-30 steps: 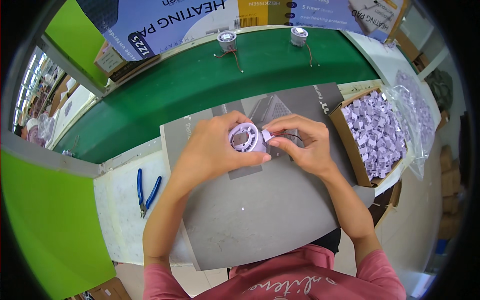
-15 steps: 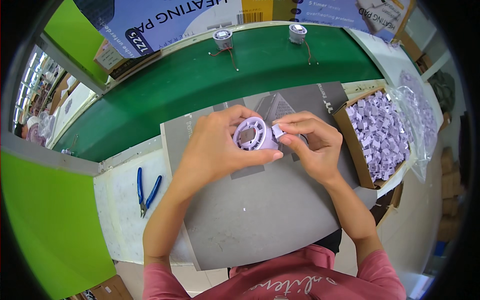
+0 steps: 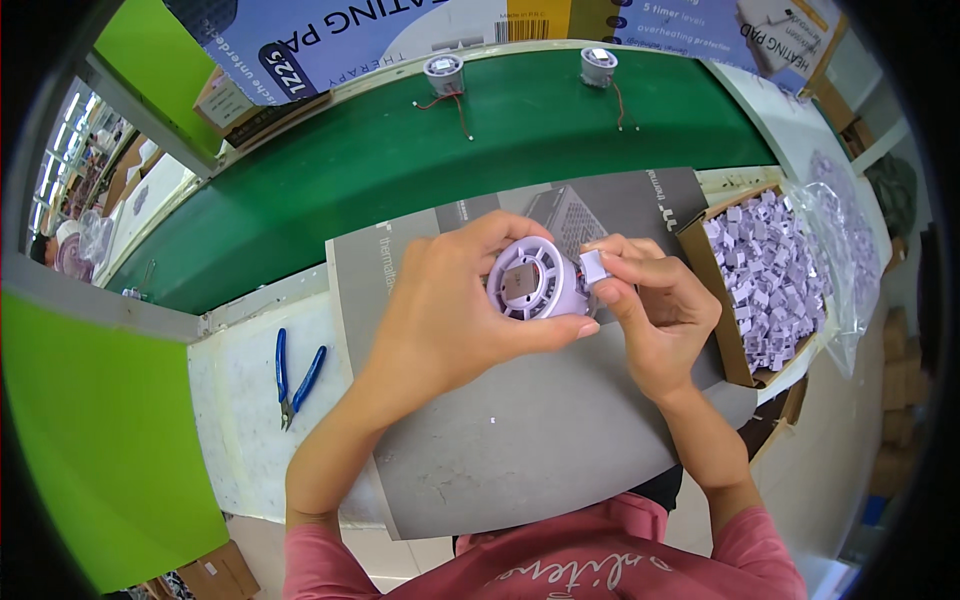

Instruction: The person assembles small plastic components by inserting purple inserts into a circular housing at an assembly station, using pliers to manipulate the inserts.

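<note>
Now left-hand fingers (image 3: pixel 545 333) wrap the lavender fan (image 3: pixel 530 280), right fingers (image 3: pixel 640 268) pinching its connector (image 3: pixel 594 266).

left hand (image 3: pixel 455 310) cupped, right hand (image 3: pixel 655 310) pinching (fingertips together)

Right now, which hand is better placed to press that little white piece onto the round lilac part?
Probably the right hand: it pinches the small white piece right beside the round lilac part, which the left hand is busy gripping.

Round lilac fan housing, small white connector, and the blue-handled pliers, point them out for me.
round lilac fan housing (image 3: pixel 530 280), head view, on its ribbed face.
small white connector (image 3: pixel 593 266), head view, on its front side.
blue-handled pliers (image 3: pixel 298 375), head view, on the handles.
</note>
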Demonstrator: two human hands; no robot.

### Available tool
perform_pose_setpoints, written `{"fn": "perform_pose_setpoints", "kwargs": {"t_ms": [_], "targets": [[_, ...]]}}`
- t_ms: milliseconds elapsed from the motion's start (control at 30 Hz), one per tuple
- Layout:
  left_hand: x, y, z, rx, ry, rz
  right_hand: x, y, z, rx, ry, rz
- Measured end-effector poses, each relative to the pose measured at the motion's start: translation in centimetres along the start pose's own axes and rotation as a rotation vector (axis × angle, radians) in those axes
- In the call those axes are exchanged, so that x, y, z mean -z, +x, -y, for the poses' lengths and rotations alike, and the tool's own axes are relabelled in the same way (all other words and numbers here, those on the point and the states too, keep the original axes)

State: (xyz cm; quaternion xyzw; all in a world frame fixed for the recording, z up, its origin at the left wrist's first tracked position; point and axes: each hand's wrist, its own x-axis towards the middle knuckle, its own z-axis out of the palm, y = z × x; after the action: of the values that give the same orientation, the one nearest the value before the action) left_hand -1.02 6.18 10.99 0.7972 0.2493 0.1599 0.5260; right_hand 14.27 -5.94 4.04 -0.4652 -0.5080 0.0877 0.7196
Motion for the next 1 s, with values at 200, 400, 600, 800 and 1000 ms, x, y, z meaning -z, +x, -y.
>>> {"fn": "perform_pose_setpoints", "kwargs": {"t_ms": [200, 400, 600, 800, 1000], "targets": [[0.2, 0.0, 0.3, -0.035, -0.003, 0.008, 0.4, 0.6, 1.0, 0.110, -0.235, 0.060], [0.5, 0.2, 0.1, 0.038, -0.194, 0.085, 0.7, 1.1, 1.5, 0.193, -0.279, 0.099], [0.0, 0.1, -0.2, -0.023, -0.023, -0.010, 0.8, 1.3, 1.8, 0.186, -0.363, 0.127], [-0.6, 0.1, -0.2, -0.079, -0.048, -0.051, 1.1, 1.2, 1.8, 0.146, -0.279, 0.094], [-0.6, -0.1, -0.1, -0.058, -0.053, -0.068, 0.8, 1.2, 1.5, 0.204, -0.362, 0.123]]}}
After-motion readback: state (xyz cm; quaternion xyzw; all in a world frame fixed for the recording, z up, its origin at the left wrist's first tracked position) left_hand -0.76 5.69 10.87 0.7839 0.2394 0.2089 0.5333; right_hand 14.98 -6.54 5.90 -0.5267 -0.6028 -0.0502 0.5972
